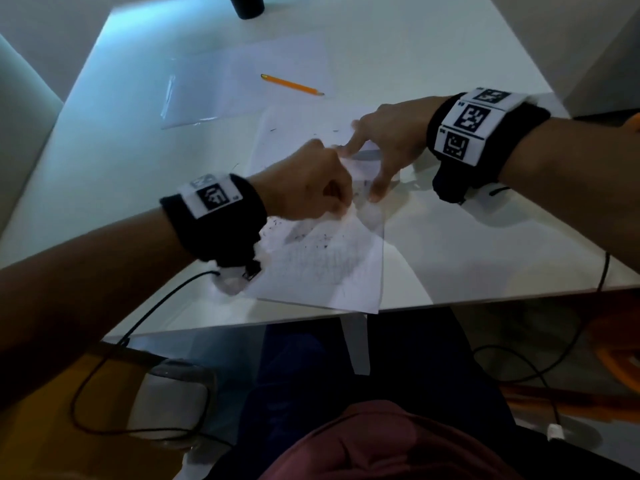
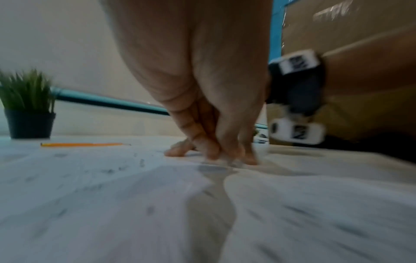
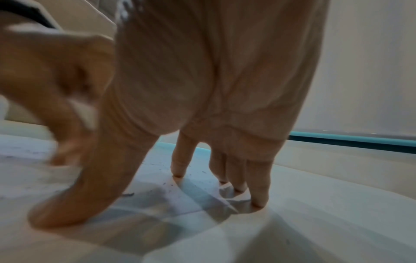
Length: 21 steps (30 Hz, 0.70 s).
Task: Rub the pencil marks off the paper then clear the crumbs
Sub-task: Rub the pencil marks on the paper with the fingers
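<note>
Head view shows the plant pot [image 1: 246, 6] at the table's [image 1: 450, 64] far edge, and nearer, toward the left side, a clear plastic sleeve [image 1: 207, 88] with a pencil [image 1: 292, 85] lying across its right end. The paper [image 1: 322, 268] sits at the near edge, its lower corner just past that edge, with dark crumbs [image 1: 311, 239] scattered over the middle and faint pencil marks [image 1: 322, 261] below them.

The left hand [image 1: 311, 188] hovers low over the paper's middle, fingers curled into a fist around something small and white, probably the eraser [image 3: 86, 113]; the right wrist view catches a pale block between thumb and fingers, too blurred to be sure. The blur suggests fast strokes.

The right hand [image 1: 384, 140] pins the paper's right side near the far corner, fingers spread and straight, fingertips [image 3: 258, 201] pressing down; the sheet buckles slightly by them.

To rub well, I judge the strokes should run away from the pinning hand, short and firm, so the sheet stays taut instead of creasing. The pinning fingers belong just beside the patch being rubbed. Marks near the near edge remain, so rubbing seems unfinished, and the crumbs are not yet cleared.
</note>
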Tool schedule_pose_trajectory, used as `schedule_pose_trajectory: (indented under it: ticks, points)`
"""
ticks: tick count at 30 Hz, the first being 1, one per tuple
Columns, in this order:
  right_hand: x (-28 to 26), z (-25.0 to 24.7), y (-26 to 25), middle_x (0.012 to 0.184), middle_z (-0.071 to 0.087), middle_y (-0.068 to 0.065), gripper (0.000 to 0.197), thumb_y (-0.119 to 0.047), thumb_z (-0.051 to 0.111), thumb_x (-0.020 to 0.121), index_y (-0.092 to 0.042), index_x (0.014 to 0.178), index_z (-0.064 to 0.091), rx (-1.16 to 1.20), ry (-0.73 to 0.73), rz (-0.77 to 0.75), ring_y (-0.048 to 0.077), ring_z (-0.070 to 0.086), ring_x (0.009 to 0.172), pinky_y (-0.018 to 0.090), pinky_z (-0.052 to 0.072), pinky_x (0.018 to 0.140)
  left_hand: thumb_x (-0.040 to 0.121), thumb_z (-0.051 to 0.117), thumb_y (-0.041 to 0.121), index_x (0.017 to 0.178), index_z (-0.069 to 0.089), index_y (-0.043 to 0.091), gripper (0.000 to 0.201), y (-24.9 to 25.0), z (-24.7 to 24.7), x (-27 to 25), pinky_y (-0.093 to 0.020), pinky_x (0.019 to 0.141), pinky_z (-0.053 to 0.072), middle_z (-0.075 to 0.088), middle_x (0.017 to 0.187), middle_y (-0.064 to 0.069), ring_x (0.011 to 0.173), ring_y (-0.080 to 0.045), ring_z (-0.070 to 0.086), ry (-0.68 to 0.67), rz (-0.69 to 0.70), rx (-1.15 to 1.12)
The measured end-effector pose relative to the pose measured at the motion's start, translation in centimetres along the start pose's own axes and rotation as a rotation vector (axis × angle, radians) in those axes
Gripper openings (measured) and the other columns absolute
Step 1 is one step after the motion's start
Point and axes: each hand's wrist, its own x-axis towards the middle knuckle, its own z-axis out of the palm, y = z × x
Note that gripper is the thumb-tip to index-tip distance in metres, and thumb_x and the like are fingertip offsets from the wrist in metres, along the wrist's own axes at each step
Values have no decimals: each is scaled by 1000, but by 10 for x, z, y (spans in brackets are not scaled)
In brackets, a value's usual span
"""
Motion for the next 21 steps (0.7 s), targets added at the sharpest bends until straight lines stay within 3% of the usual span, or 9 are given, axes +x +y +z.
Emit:
schedule_pose_trajectory:
  ticks: [2,4,6,8,11,13,15,18,21]
  points:
    - [-3,-1,-1,138,55,-3,90,-69,84,53,-45,134,53,28,-4,-6,24,55,115,42,47,96,80,77,18,87,81,16,8,-3,-2,19,-31,77,54,76,78,-1,71,-16,68,137,-46,27]
    - [-4,1,0,129,59,-5,87,-68,85,51,-47,130,55,60,-17,-15,22,56,107,42,48,96,79,77,19,86,81,16,9,-3,4,28,-36,77,53,76,79,-3,72,-19,66,168,-65,47]
    - [-2,3,1,134,54,-3,97,-72,83,50,-47,137,49,34,-14,-22,23,54,110,45,47,98,78,78,16,83,81,16,6,2,10,15,-29,75,53,75,76,1,66,-11,64,155,-32,19]
    - [1,4,3,148,41,1,112,-76,80,50,-48,148,33,-12,-14,-13,27,48,125,48,44,104,77,78,14,80,80,17,4,7,14,-9,-18,72,51,74,75,7,62,-2,62,104,16,-13]
    - [0,2,3,157,32,2,120,-77,80,49,-51,151,23,-17,-34,-4,28,41,137,49,40,109,78,80,15,82,80,19,6,10,10,-29,-16,72,52,75,77,11,66,0,66,-64,8,-41]
    - [-1,2,2,150,43,1,112,-75,82,49,-48,147,35,-15,-37,8,27,48,129,47,44,104,78,80,17,83,80,21,7,8,6,-11,-18,73,51,75,77,10,65,0,64,-9,0,-27]
    - [-2,1,1,129,59,-3,95,-70,86,47,-45,132,52,20,-26,18,24,57,112,45,49,97,79,77,18,86,81,21,9,6,3,20,-21,77,47,76,80,4,68,-3,60,140,-36,25]
    - [-3,3,4,113,65,-5,91,-65,89,45,-37,125,56,82,-10,34,23,60,101,42,51,94,80,71,12,92,81,18,17,1,4,45,-22,77,44,76,86,-3,75,-13,62,151,-112,79]
    - [1,5,6,137,53,-2,109,-71,84,48,-37,144,45,44,1,6,24,52,120,40,45,100,77,77,14,84,81,18,9,8,8,21,-21,69,48,75,76,2,62,-6,59,119,4,31]
